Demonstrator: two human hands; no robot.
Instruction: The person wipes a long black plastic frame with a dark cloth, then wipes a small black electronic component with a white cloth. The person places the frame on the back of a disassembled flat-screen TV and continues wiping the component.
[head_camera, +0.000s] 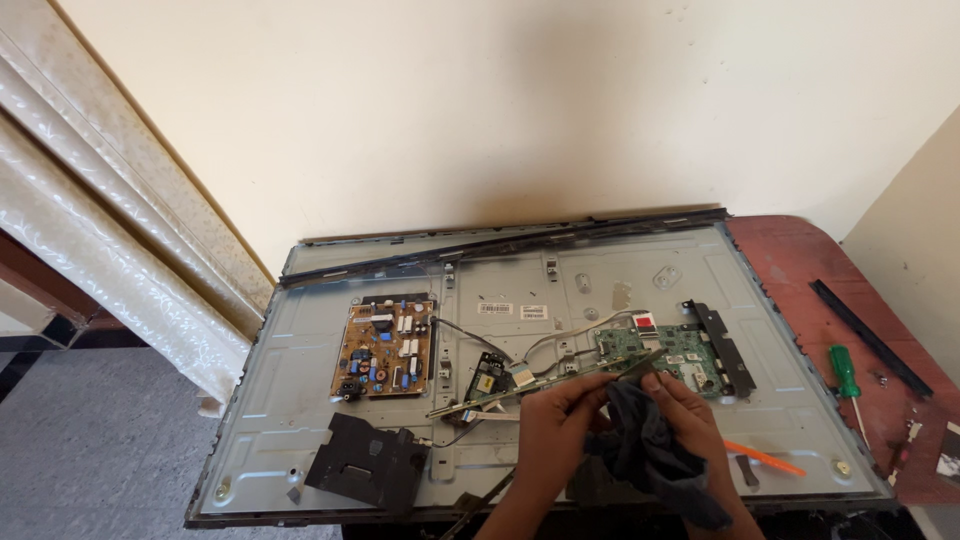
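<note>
Left hand (560, 420) pinches a long narrow green strip board (545, 385) w/ fingers closed on it, held over the grey metal TV back panel (300, 400). Right hand (680, 410) grips a dark grey cloth (650, 455), fingers closed, approx. touching the strip's right end, though contact is hard to confirm. Two small white rectangular labels (513, 310) sit upper-centre on the panel. Brown power board (385, 348) lies left; green-handled screwdriver (848, 378) on the red table (800, 260), right.

Long thin circuit strip (545, 383) slants up to the right above the panel; dark grey cloth (650, 450) (crumpled) bunches around its right end.
</note>
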